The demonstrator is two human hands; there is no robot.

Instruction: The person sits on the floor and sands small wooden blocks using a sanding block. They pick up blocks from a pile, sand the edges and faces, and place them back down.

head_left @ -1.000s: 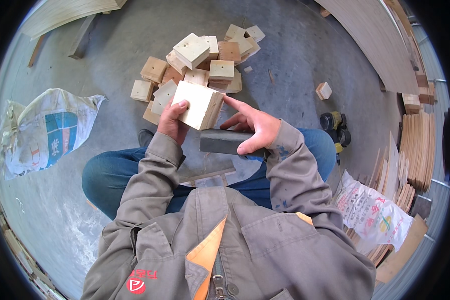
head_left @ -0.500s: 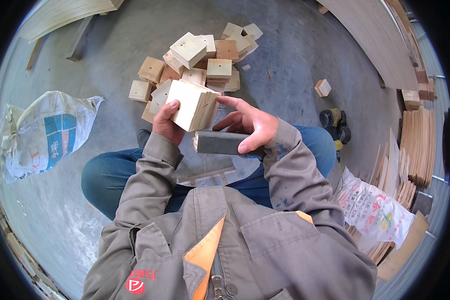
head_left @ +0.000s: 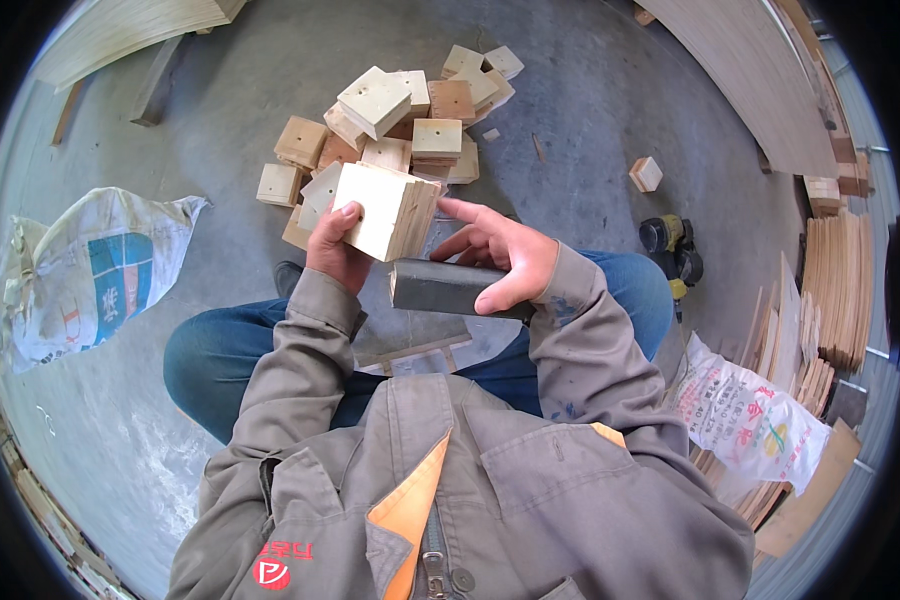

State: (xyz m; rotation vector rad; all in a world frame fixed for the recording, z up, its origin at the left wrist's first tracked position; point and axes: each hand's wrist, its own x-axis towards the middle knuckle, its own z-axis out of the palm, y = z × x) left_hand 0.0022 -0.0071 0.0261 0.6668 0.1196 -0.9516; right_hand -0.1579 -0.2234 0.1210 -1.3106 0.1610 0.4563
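My left hand (head_left: 336,252) is closed round the left side of a stack of square plywood pieces (head_left: 378,212), its thumb on the pale top face. The layered edges of the stack face right. In my right hand (head_left: 518,258) is a long dark block (head_left: 442,287) with a pale, rough left end. The right thumb presses on its near side, while the index finger reaches to the stack's right edge. The block's end sits just below the stack; whether the two touch I cannot tell.
Beyond my hands lies a heap of square wooden blocks (head_left: 374,100), many with a small hole. One lone block (head_left: 646,174) and a yellow-black power tool (head_left: 670,248) are on the right. White sacks lie left (head_left: 100,275) and right (head_left: 755,420), near stacked wood strips (head_left: 835,285).
Both hands keep their hold. The plywood stack and the dark block have shifted only very slightly to the right.
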